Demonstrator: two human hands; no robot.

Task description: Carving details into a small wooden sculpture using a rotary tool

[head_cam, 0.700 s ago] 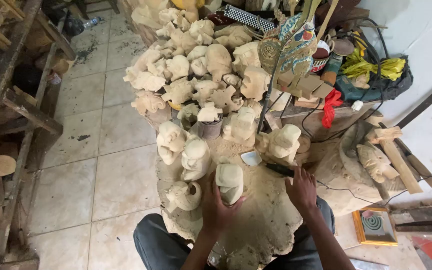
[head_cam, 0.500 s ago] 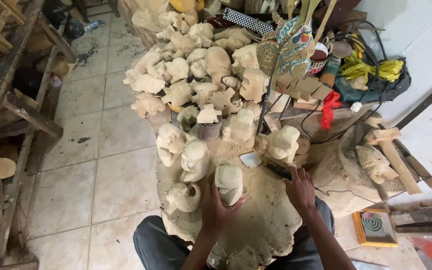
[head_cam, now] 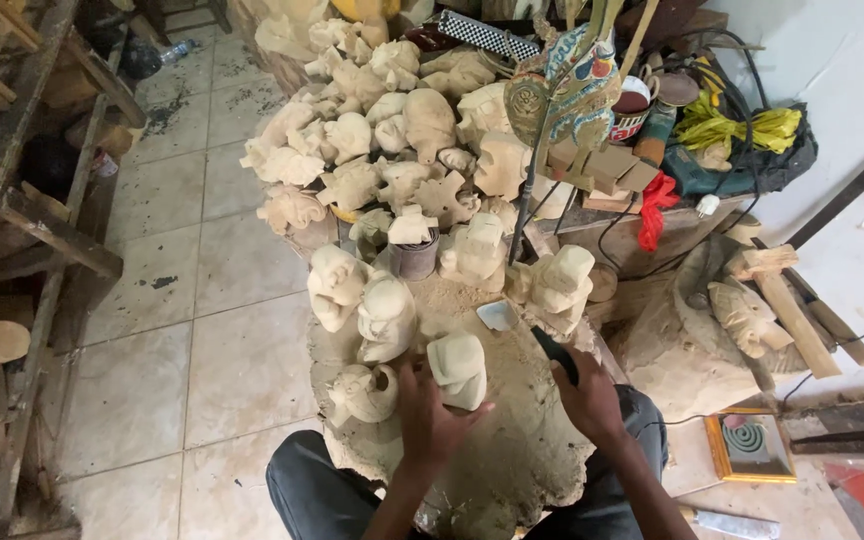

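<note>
**Two hands at a carving block among pale wooden figures**

At nine o'clock, dark timber racks (head_cam: 22,215) stand along the edge of the grey tiled floor (head_cam: 202,300). Towards the centre, a broad, sawdust-covered wooden block (head_cam: 512,450) serves as the bench, resting against the person's dark-trousered knees. On its near-left part lies a small pale carved figure with a hole in it (head_cam: 362,392), and at eleven o'clock from it stand two taller unpainted wooden figures (head_cam: 362,300), close together.

The left hand (head_cam: 430,415) is closed around the base of a pale, rounded wooden carving (head_cam: 459,368), which stands upright on the block at about the centre, just above the fingers. At one o'clock from that carving a flat light-coloured blade (head_cam: 498,315) lies on the sawdust.

The right hand (head_cam: 587,395) is closed on a dark-handled tool (head_cam: 555,356); the handle juts from the fist towards eleven o'clock, pointing at the blade. Whether blade and handle belong together cannot be told.

At twelve o'clock a large heap of unfinished pale wooden carvings (head_cam: 402,140) rises behind the block. To its right stands a painted flat figure on a stick (head_cam: 562,95). At three o'clock lie wooden mallets (head_cam: 787,300), and at four o'clock a small yellow-framed picture (head_cam: 750,447) sits on the floor.
</note>
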